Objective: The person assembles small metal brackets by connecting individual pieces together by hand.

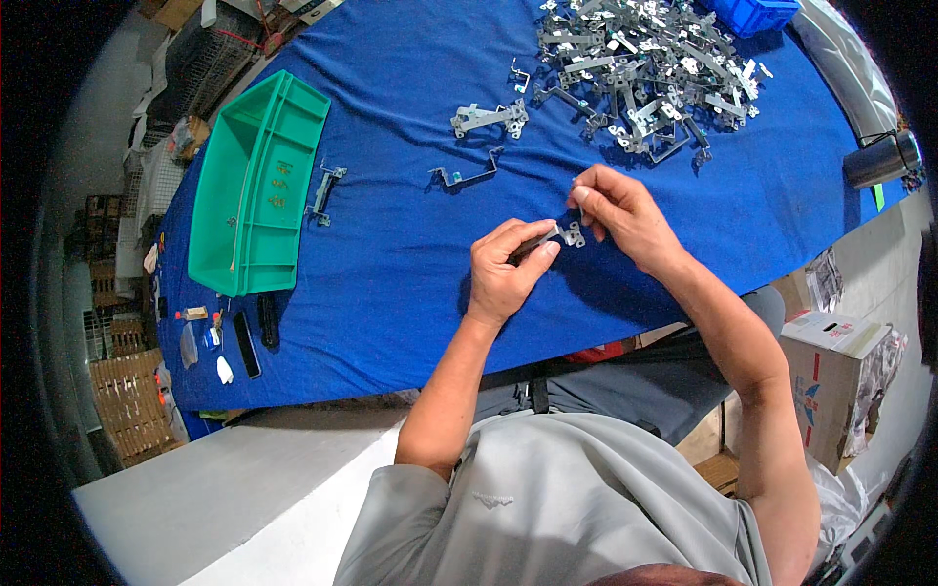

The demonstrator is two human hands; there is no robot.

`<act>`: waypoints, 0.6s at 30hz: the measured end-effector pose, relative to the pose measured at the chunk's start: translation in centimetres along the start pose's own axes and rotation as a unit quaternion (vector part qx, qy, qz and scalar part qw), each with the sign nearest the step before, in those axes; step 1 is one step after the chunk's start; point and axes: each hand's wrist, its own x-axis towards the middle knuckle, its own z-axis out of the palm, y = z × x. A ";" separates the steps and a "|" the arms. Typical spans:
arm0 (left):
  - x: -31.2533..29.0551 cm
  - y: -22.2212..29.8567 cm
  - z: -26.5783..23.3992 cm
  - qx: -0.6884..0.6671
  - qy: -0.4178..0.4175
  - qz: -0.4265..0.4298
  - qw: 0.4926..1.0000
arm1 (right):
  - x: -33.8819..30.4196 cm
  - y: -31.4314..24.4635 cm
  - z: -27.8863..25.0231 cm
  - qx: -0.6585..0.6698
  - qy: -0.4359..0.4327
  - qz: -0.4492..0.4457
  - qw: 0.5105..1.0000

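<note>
My left hand point(502, 270) pinches a silver metal bracket point(574, 235) between thumb and fingers, above the blue cloth near the table's front edge. The bracket's flat end with holes sticks out toward the right. Close beside that end is my right hand point(629, 217), its thumb and forefinger pressed together. Whatever sits between those fingertips is too small to make out. Beyond my hands lie a loose bent bracket point(467, 176) and a small cluster of brackets point(489, 118).
A large heap of metal brackets point(645, 73) covers the far right, with a blue bin point(752, 15) behind it. At the left stands a green tray point(217, 234), a single bracket point(324, 195) beside it. A phone point(246, 345) and a dark cylinder point(881, 160) rest near the edges.
</note>
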 end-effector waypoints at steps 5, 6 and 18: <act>-0.1 -0.1 -0.1 0.003 0.058 0.011 0.998 | 0.0 -0.2 -0.9 -0.098 -0.072 0.057 0.991; -0.1 -0.1 -0.1 0.003 0.058 0.011 0.998 | -0.2 -0.2 -0.8 -0.099 -0.097 0.062 0.988; -0.1 -0.7 -0.1 -0.050 0.069 -0.019 0.996 | -0.4 -0.9 -0.4 -0.119 -0.090 0.070 0.986</act>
